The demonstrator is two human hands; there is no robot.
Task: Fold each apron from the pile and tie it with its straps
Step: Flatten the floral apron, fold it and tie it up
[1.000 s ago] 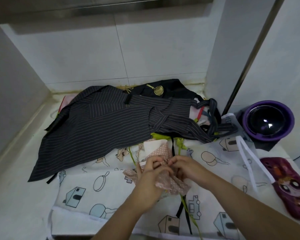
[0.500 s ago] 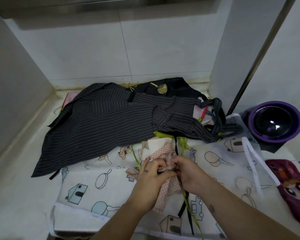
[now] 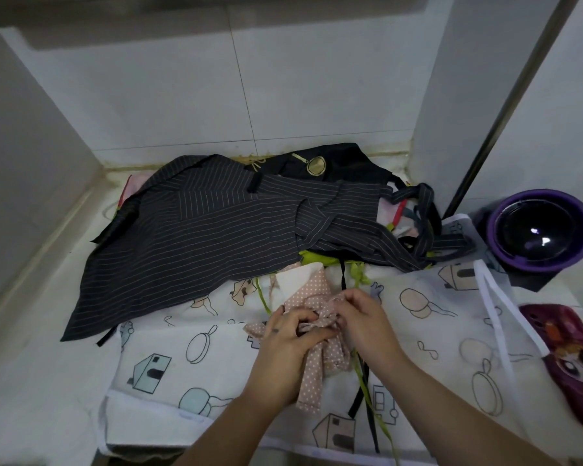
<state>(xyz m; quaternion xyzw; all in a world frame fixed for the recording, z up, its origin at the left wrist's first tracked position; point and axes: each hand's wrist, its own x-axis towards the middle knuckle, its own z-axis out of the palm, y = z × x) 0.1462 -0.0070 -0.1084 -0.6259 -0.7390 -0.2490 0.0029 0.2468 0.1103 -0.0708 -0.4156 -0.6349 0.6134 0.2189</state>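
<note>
Between your two hands lies the folded pink dotted apron [image 3: 312, 285], resting on the cartoon-print cloth [image 3: 169, 361] directly beneath them. Your left hand [image 3: 285, 336] curls round the bundle, fingers bent tight on the fabric. Your right hand [image 3: 364, 319] pinches the pink strap [image 3: 323, 326] just where the two hands meet. By my judgement the tie is half made, not yet snug. Pull unevenly and the folds could twist open at the loose tail hanging back toward your wrists. A green strap [image 3: 358, 275] and a black strap [image 3: 342, 277] pass under your right hand; catch either one and you would bind another apron into the knot. Beyond your fingertips the striped apron [image 3: 196, 237] waits on the pile.
</note>
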